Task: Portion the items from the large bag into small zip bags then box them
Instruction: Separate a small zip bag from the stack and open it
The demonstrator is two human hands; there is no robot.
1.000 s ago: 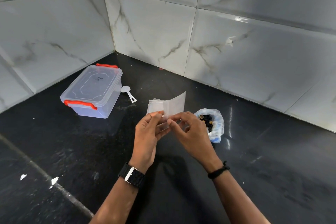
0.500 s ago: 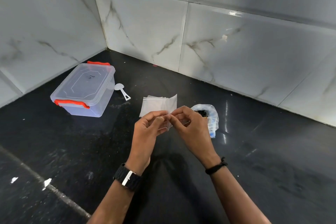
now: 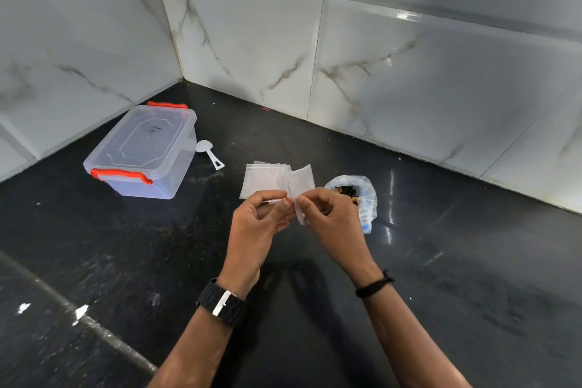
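Hands: my left hand [image 3: 256, 224] and right hand [image 3: 330, 219] meet just in front of the stack of small zip bags [image 3: 263, 179], above the black tabletop [image 3: 441, 277].
Left grip: thumb and forefinger pinch one edge of a single small zip bag [image 3: 300, 186]; the other fingers are curled beneath.
Right grip: fingertips pinch the opposite edge of the same bag; whether its mouth is parted I cannot tell.
Held bag: upright, clear, raised just off the stack's right side.
Stack: clear bags lying flat and fanned on the tabletop.
Large bag [image 3: 359, 198]: just right of the stack, behind my right hand, mouth rolled open on dark items inside.
Box [image 3: 145, 153]: well left of the stack, clear, lid on, with orange clips at its near and far ends.
Scoop [image 3: 209, 153]: white, lying between box and stack, just beside the box.
Wrists: black watch [image 3: 222, 302] on the left, black band [image 3: 373, 288] on the right.
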